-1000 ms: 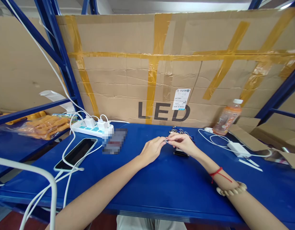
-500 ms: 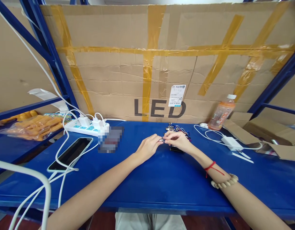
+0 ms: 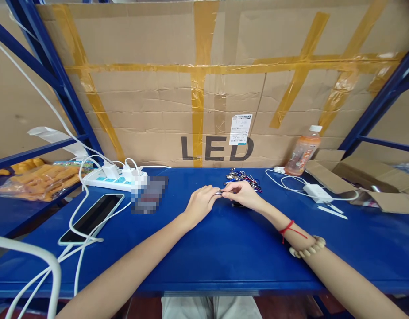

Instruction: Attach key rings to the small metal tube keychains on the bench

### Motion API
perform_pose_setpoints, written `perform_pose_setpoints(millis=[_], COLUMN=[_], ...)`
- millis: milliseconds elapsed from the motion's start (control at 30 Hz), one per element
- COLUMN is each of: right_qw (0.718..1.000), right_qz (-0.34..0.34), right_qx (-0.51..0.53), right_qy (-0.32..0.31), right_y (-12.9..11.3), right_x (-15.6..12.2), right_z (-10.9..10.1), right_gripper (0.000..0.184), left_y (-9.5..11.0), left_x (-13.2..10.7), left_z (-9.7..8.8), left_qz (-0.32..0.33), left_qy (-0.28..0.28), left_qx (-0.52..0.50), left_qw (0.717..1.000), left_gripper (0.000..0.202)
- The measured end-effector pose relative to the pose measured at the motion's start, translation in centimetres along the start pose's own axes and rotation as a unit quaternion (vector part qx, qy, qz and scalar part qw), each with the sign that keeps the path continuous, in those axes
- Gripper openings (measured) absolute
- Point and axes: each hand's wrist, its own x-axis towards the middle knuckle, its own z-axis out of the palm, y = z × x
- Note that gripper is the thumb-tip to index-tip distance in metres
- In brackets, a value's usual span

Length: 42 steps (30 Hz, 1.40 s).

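My left hand (image 3: 200, 204) is closed, its thumb and fingers pinching a small silver metal cylinder (image 3: 219, 192). From the other side, the fingertips of my right hand (image 3: 243, 195) close on the cylinder's right end. Most of this piece is hidden by the fingers, so its exact kind does not show. Just behind my right hand lies a tangled pile of small metal clips and coloured cords (image 3: 240, 174). Under that hand, a black object (image 3: 237, 204) shows only in part on the blue table (image 3: 204, 252).
On the left are a white power strip (image 3: 106, 179), a phone (image 3: 93, 219) with loose white cables, and bagged orange items (image 3: 41, 179). To the right stand a drink bottle (image 3: 303, 150), a white charger (image 3: 317, 193) and an opened carton (image 3: 393, 201). A large cardboard sheet (image 3: 151, 106) rises behind.
The view has shifted slightly, so most things appear further left. Both hands remain together at the small cylinder, with the fingers slightly rearranged around it.
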Motion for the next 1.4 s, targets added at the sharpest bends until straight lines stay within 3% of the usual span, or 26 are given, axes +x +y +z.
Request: perform_pose_setpoints(millis=[833,1167,1400], right_qw=[0.993,0.997,0.997], right_qz=[-0.006,0.040,0.070], right_qx=[-0.096,-0.044,-0.020], right_qy=[0.070,0.039,0.028], right_y=[-0.2,-0.4,-1.6], right_x=[0.2,0.1,-0.4], right_z=[-0.1,-0.4,0.2], right_gripper=[0.034,0.039,0.037], left_y=[0.2,0.5,0.0], left_x=[0.1,0.1,0.0], left_z=[-0.1,-0.4,-0.3], left_qz=[-0.031,-0.026,-0.009], left_qy=[0.008,0.001,-0.001], left_qx=[-0.036,-0.077,-0.039], left_qw=[0.999,0.997,0.999], left_gripper=[0.021,0.026,0.028])
